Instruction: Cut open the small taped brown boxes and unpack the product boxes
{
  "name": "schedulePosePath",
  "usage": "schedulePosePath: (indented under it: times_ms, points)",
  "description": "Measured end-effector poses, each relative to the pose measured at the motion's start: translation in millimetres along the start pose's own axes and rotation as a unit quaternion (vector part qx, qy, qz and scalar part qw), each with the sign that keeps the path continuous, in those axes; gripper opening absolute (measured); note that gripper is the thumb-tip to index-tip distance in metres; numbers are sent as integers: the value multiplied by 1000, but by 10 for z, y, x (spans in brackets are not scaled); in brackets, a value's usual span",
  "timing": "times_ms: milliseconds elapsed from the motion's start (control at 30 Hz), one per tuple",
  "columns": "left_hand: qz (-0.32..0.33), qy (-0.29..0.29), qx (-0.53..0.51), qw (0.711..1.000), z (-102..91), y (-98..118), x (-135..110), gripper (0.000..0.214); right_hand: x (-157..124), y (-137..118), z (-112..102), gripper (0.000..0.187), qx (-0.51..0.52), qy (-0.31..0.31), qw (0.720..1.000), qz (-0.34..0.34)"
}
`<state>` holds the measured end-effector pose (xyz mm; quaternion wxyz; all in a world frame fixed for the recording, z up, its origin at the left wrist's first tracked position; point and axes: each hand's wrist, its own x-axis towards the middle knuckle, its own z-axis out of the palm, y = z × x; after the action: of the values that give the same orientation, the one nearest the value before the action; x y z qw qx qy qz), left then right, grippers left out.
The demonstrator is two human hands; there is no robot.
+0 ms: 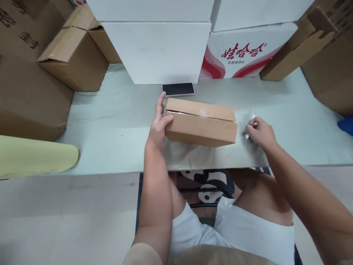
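Observation:
In the head view a long brown cardboard box [201, 127] stands at the middle of the table's near side. A narrow slit runs between its top flaps, with a shiny bit of what looks like clear tape at the centre. My left hand [160, 123] grips the box's left end, thumb on the near face and fingers along the end. To the right of the box, apart from it, my right hand [259, 130] is closed around a slim white stick-like tool [247, 135]. Most of that tool is hidden by my fingers, so its kind cannot be made out.
A phone [178, 89] lies behind the box, before stacked white cartons [162, 51]. Brown cartons [79, 62] stand at the left, and a narrow brown carton [292, 55] leans at the right. A yellow-green roll [38, 156] juts over the table's left front edge.

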<state>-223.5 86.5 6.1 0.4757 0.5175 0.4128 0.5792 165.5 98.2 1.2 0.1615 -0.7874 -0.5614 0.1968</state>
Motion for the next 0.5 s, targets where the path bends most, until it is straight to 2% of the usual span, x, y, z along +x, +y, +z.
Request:
schedulePosePath:
  times_ms: [67, 167, 233, 333, 400, 500]
  points:
    - [-7, -48, -20, 999, -9, 12, 4, 89, -52, -22, -45, 23, 177, 21, 984, -24]
    - [-16, -76, -43, 996, 17, 41, -12, 94, -254, -207, -211, 31, 415, 39, 905, -90]
    - [-20, -67, -38, 997, 66, 75, -40, 88, -448, -419, -374, 31, 479, 18, 865, -147]
    - [-25, -43, 0, 999, 175, 149, -91, 74, -715, -753, -571, 30, 524, -16, 829, -198]
    - [-27, -44, 30, 998, 252, 203, -118, 72, -828, -909, -604, 25, 534, -5, 808, -250]
    - [-49, -68, 42, 996, 343, 268, -140, 76, -909, -1005, -522, 6, 529, 32, 789, -310]
